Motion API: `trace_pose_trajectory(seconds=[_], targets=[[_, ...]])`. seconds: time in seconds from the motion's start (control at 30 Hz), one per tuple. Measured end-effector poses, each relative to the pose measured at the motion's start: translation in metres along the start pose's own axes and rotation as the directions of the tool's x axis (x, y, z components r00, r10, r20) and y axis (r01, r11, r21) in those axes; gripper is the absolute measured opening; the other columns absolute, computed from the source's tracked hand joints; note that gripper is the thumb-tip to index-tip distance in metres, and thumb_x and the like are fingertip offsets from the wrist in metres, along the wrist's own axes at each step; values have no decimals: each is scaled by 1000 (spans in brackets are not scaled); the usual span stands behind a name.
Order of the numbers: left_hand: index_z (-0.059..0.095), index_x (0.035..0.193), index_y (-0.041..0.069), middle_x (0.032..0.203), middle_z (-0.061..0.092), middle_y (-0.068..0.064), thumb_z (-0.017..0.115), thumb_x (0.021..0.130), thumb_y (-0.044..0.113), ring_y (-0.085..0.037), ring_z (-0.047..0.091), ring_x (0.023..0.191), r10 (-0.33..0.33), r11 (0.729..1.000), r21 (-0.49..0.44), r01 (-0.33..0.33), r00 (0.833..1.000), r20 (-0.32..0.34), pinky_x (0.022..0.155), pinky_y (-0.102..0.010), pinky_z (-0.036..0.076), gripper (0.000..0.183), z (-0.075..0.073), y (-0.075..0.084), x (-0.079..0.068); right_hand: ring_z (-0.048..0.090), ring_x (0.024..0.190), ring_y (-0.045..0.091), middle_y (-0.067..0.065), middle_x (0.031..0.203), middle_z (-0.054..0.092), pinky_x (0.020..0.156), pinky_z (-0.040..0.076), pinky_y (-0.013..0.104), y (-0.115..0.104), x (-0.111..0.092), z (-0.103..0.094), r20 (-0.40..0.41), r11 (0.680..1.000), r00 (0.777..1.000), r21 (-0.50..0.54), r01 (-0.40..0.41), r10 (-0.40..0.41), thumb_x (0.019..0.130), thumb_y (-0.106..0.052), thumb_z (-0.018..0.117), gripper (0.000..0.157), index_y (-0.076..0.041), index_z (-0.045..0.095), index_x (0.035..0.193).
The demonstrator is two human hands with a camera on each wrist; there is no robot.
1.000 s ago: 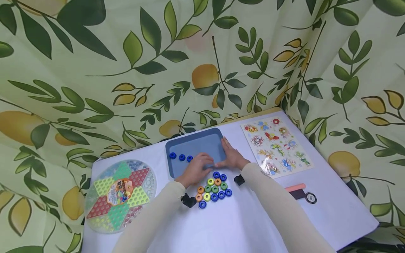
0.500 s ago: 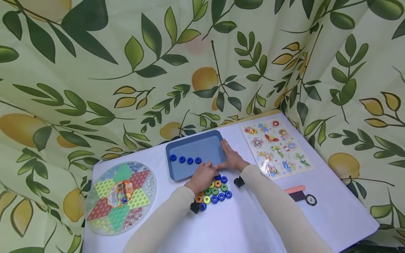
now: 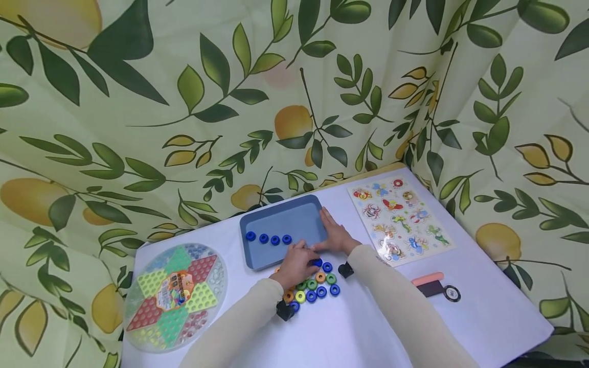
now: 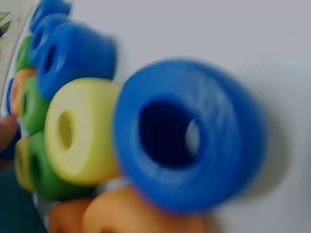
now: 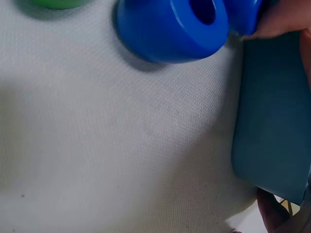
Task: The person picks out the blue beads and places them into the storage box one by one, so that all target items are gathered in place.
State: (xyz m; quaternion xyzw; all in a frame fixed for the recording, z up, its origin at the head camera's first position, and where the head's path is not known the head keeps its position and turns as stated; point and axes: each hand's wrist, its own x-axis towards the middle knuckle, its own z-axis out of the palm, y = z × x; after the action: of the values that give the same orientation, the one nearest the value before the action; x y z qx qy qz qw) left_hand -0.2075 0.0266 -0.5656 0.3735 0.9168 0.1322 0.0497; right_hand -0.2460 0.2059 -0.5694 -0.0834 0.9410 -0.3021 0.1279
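Note:
My left hand (image 3: 294, 267) bends over a cluster of coloured ring beads and pinches a blue ring bead (image 3: 317, 262) at the cluster's tray-side edge. In the left wrist view a fingertip (image 4: 6, 132) meets that bead at the left border. Close before that camera are another blue ring bead (image 4: 189, 136) and a yellow one (image 4: 82, 131). The right hand (image 3: 337, 237) rests against the near right corner of the blue-grey tray (image 3: 299, 217), thumb by the front rim, fingers straight along the right side. Inside the tray several blue ring beads (image 3: 275, 240) lie in a row.
A round star-shaped checkers board (image 3: 177, 296) lies on the left of the white table (image 3: 368, 332). To the right are a sheet of insect pictures (image 3: 400, 220), a pink bar (image 3: 428, 278) and a round black-and-white disc (image 3: 452, 293). A patterned curtain (image 3: 257, 153) hangs behind.
My left hand has moved from inside the tray down to the cluster and taken hold of a blue ring bead. A fourth blue ring bead now shows in the tray row. The right hand stays put.

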Motion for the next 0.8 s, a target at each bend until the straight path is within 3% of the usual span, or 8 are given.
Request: trace_pose_trajectory(seconds=[0.07,0.2,0.33,0.5,0.57,0.63,0.73,0.8], targets=[[71,106,19,98,70,9,72,80,29,-7,50,89,-28,992,-125,27,1000,-10,84,-28,40,28,-5,-5,-3,15,143,32,9,158,-8,111,19,61,-1,0,2,5,1000,1000,-11,-1,1,71,-51,75,118,-7,-1,149],[68,109,10,107,69,-2,74,77,18,-17,62,102,-134,940,-327,92,985,-106,92,-36,49,33,-24,-16,-1,18,142,33,9,158,-7,110,18,62,-2,-1,2,-12,1000,1000,2,-5,5,69,-50,77,119,-7,0,149],[66,112,7,109,69,-6,75,77,14,-22,63,104,-279,901,-389,191,942,-185,91,-39,51,37,-38,-35,4,16,143,33,7,158,-9,113,15,60,-3,-1,3,5,999,1000,23,-26,26,66,-55,76,123,-9,-2,150],[63,119,6,115,67,-9,75,77,14,-25,62,106,-364,864,-426,269,918,-158,90,-39,51,44,-43,-52,10,16,143,33,6,158,-8,113,16,59,0,-2,8,15,999,999,9,-36,36,66,-57,75,124,-11,-3,150],[62,120,5,118,65,-10,75,77,14,-26,60,110,-359,863,-432,263,920,-156,93,-40,50,46,-42,-53,10,17,143,33,6,158,-8,113,16,58,0,-2,9,15,999,999,9,-35,35,66,-57,76,123,-11,-2,150],[62,120,4,119,65,-10,75,77,14,-26,60,112,-321,879,-418,229,933,-164,96,-41,49,46,-41,-48,8,18,142,34,7,158,-9,113,16,59,0,-1,9,20,1000,1000,4,-21,21,66,-57,75,123,-11,-2,150],[66,114,6,114,67,-7,73,78,13,-23,61,110,-185,934,-337,121,969,-166,97,-39,48,37,-36,-33,3,19,142,34,7,158,-9,112,17,60,1,0,6,13,1000,1000,3,-10,10,67,-56,75,122,-9,-2,150],[66,113,9,115,67,-5,70,81,13,-20,61,110,-52,967,-254,24,993,-107,97,-37,48,32,-34,-17,1,19,142,33,8,158,-8,111,17,61,2,0,2,0,1000,1000,-5,-8,8,69,-53,75,119,-8,-1,150]])
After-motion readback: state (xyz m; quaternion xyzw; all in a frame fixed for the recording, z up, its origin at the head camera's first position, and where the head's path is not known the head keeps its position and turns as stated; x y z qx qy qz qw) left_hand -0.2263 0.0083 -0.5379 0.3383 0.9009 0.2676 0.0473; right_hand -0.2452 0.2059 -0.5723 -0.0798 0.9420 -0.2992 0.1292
